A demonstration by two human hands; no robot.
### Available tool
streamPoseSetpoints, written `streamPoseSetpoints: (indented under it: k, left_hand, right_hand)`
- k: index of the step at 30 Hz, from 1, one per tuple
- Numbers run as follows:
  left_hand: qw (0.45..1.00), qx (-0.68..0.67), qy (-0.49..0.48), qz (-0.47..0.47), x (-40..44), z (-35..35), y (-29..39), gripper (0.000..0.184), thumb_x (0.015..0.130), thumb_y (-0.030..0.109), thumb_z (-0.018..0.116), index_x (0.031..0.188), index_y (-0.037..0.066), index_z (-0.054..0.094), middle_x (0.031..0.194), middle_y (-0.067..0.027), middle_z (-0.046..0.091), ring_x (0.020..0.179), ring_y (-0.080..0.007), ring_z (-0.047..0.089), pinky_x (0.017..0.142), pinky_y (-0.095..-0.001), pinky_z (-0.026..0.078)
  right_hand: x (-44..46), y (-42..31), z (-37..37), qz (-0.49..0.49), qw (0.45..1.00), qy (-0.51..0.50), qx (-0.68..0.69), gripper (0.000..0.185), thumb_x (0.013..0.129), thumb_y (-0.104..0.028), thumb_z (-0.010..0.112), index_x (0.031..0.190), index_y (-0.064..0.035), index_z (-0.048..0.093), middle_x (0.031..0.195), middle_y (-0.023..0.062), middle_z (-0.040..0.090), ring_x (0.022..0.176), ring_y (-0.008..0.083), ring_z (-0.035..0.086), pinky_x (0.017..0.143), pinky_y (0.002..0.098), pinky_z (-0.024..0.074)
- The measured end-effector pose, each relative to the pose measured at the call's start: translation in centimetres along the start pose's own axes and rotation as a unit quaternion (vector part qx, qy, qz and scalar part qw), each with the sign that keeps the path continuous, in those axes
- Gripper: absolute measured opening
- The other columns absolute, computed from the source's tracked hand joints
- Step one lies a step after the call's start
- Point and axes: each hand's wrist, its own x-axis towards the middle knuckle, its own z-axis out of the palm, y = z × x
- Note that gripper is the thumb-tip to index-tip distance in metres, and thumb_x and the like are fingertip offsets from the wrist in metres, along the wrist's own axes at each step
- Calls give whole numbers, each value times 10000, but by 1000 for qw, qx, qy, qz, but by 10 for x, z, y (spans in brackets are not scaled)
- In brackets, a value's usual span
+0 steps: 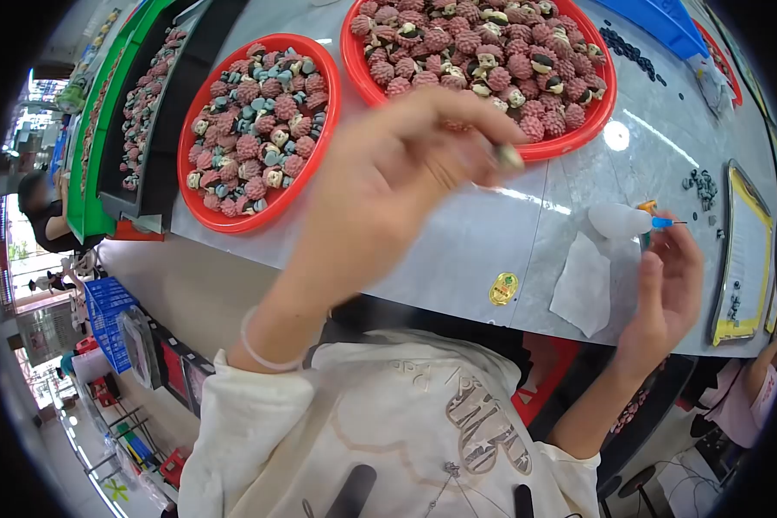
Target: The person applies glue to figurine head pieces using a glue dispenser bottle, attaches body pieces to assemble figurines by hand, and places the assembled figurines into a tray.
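My left hand [388, 173], smeared by motion, is raised in front of the right-hand red basin [479, 157]. Its fingertips pinch a small pale figure piece [509, 158], whose details are blurred. At the right, my right hand [672, 289] is beside a white squeeze bottle [617, 221] with a blue needle tip [662, 223]. The thumb and fingers of that hand are apart, just below the tip, and I see nothing held between them. Pink knobbly pieces and small cream-and-black figures fill the right-hand basin.
Another red basin [332, 104] holds pink, cream and grey-blue pieces. Black and green trays [129, 203] stand at far left. White paper [583, 289] and a gold sticker [503, 288] lie near the edge. Small dark parts [704, 186] and a yellow-edged tray [742, 259] are at right. Other people are nearby.
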Motion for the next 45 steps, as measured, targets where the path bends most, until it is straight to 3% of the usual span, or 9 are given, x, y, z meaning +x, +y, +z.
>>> streamPoseSetpoints:
  k: [3,9,14,18,21,22,33,38,45]
  left_hand:
    - [975,-214,-9,-62,-22,31,-14,166,770,44,509,912,-40,495,870,-129,522,738,-143,538,654,-235,447]
    - [918,-360,-17,-168,-34,46,-24,245,754,108,557,933,-38,477,918,-142,513,804,-165,542,661,-245,468]
    - [925,-343,-30,-164,-34,48,-31,291,755,147,561,958,-35,461,913,-150,524,779,-172,552,638,-239,469]
    - [930,-326,-37,-169,-32,46,-33,333,750,197,570,959,-37,460,922,-160,523,754,-174,557,617,-231,465]
    - [937,-316,-64,-137,-30,44,-38,360,756,240,558,964,-35,456,924,-165,518,752,-170,555,618,-227,463]
    - [941,-307,-60,-127,-31,45,-39,379,769,276,531,976,-31,450,928,-173,512,736,-165,555,611,-224,461]
    - [950,-277,-62,-129,-30,48,-40,403,776,289,515,1007,-30,430,951,-182,500,746,-171,564,597,-204,460]
    - [952,-274,-63,-122,-30,47,-40,398,778,281,515,994,-43,431,952,-188,504,731,-163,566,586,-207,460]
    - [956,-255,-57,-137,-30,48,-38,392,765,288,533,961,-41,450,927,-184,517,703,-156,570,588,-210,457]
  right_hand:
    - [6,0,9,-9,988,-114,-99,245,722,-24,526,957,41,501,910,73,545,820,132,474,753,219,355]
    - [2,-3,7,44,997,-70,-1,310,746,-121,549,992,51,470,855,110,531,792,141,498,714,224,376]
    - [-2,-6,-15,62,994,-85,34,499,713,-330,598,1002,49,449,781,90,504,618,126,482,515,202,370]
    - [-3,-12,-31,55,994,-90,17,545,662,-373,635,968,40,453,815,132,515,651,141,497,526,196,372]
    - [1,-10,-28,-6,993,-103,55,525,664,-364,634,954,32,449,857,162,522,694,157,509,530,187,372]
    - [-1,-9,-36,36,984,-153,85,526,711,-354,594,1030,12,393,976,145,414,880,157,417,712,189,336]
    - [8,-11,-34,61,966,-220,122,408,817,-305,430,1017,51,417,966,174,416,892,194,444,683,202,386]
    - [0,-19,-33,-44,984,-171,-10,445,779,-308,477,992,81,438,939,195,439,881,268,476,743,349,436]
    - [3,-23,-48,-138,960,-225,-91,411,756,-272,502,960,84,476,861,203,513,833,255,499,682,312,442]
